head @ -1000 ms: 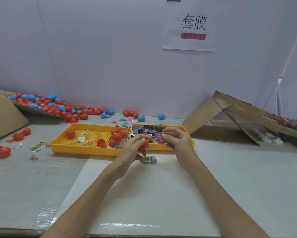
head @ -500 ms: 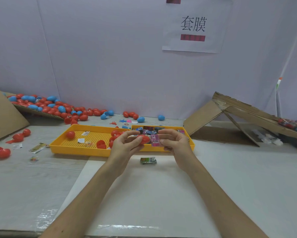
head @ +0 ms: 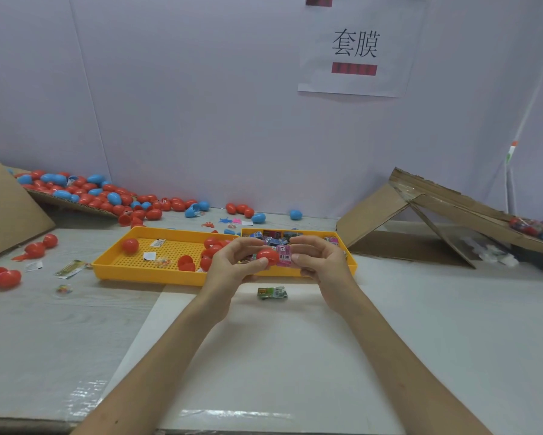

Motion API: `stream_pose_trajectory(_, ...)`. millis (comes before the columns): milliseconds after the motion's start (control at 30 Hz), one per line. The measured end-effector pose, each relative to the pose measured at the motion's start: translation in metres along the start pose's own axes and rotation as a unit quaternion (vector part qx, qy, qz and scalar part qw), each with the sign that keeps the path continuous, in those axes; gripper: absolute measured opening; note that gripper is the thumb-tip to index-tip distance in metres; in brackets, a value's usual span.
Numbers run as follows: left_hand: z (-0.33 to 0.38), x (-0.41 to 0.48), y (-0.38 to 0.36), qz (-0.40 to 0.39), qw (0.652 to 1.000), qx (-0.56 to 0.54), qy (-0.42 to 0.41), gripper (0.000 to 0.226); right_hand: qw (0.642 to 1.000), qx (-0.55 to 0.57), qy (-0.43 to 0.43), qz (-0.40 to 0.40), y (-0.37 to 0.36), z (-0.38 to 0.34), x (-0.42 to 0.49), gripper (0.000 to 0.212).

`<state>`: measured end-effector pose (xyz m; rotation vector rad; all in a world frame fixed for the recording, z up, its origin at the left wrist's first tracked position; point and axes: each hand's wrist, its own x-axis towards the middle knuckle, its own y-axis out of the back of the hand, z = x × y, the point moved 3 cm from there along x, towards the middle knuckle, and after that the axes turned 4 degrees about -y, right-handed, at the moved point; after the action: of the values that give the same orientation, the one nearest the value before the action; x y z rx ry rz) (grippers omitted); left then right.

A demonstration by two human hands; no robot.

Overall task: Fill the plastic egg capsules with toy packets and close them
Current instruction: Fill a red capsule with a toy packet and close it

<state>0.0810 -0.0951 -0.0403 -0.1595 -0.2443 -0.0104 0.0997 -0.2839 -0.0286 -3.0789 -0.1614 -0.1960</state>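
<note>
Nearest on the white desk (head: 295,356), a small green packet (head: 272,292) lies flat with its long side running left to right, just below the gap between the two hands. Above it, the left hand (head: 232,266) has its fingers (head: 248,243) curled over a red egg capsule (head: 267,256) with the thumb beneath, holding it off the desk in front of the trays. The capsule is glossy plain red plastic, and its long axis runs roughly left to right. Whether it is a half or a whole egg cannot be told. The right hand (head: 321,262) pinches a pink packet (head: 284,255) between thumb and curled fingers. The packet stands on end, printed with a small picture and a barcode, and touches the capsule's right end.

Behind the hands a yellow tray (head: 144,276) with a perforated floor holds several red egg pieces and paper scraps. A second yellow tray (head: 352,264) touching its right side holds mixed toy packets (head: 276,237). Further back left, red and blue eggs (head: 85,191) are heaped on cardboard, and folded cardboard (head: 420,215) leans at the right. A paper sign (head: 358,48) hangs on the wall.
</note>
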Motion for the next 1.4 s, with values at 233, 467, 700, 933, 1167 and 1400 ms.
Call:
stream_pose_trajectory(233, -0.0014, 0.0010, 0.0012, -0.003, 0.999, 0.027, -0.017, 0.037, 1.000, -0.013, 0.005, 0.013, -0.0005, -0.0001, 0.0006, 0.031)
stream_pose_trajectory(467, -0.0027, 0.0019, 0.0009, -0.004, 0.998, 0.050, -0.028, 0.037, 0.998, -0.056, 0.030, 0.003, -0.0027, -0.0008, -0.0011, 0.031)
stream_pose_trajectory(700, -0.0025, 0.0027, 0.0012, 0.005, 0.995, 0.087, -0.052, 0.042, 0.997, -0.068, 0.045, 0.015, -0.0036, -0.0029, -0.0022, 0.032)
stream_pose_trajectory(933, -0.0031, 0.0013, 0.0000, 0.000, 0.991, 0.116, -0.070, 0.043, 0.996, -0.071, 0.048, 0.011, -0.0047, -0.0035, -0.0026, 0.033)
stream_pose_trajectory(1167, -0.0027, 0.0002, -0.0018, -0.016, 0.990, 0.118, -0.071, 0.044, 0.997, -0.072, 0.041, -0.010, -0.0059, -0.0015, -0.0033, 0.029)
stream_pose_trajectory(1400, -0.0016, -0.0010, -0.0032, -0.025, 0.985, 0.144, -0.091, 0.046, 0.996, -0.067, 0.046, -0.032, -0.0072, -0.0026, -0.0049, 0.028)
